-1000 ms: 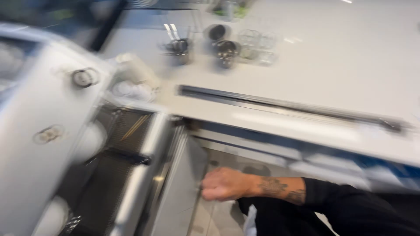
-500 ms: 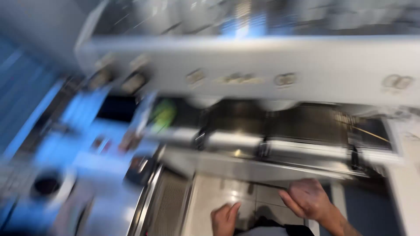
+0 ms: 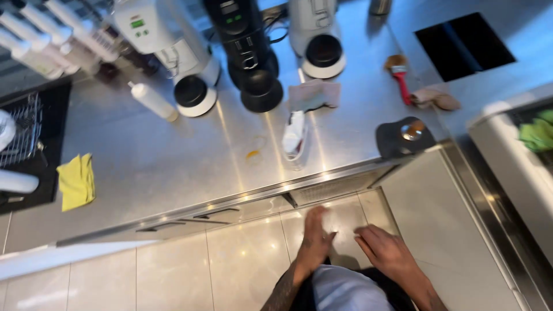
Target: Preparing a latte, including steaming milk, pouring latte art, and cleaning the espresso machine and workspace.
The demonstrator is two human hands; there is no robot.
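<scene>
View swung from machine to steel counter [image 3: 173, 173]. Left hand [image 3: 315, 239] and right hand [image 3: 387, 253] now both empty, fingers loosely spread, low before counter edge, nearest black tamping mat [image 3: 403, 138].

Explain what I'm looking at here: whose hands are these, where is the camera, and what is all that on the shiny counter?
The camera sits on a person's head and looks straight down. Low in the picture are that person's own bare hands, the left hand and the right hand, both empty, above a pale tiled floor. Beyond them runs a brushed steel counter. On it stand two white coffee grinders with a black grinder between them, a white squeeze bottle, a folded yellow cloth, a red-handled brush and a black tamping mat.
</scene>
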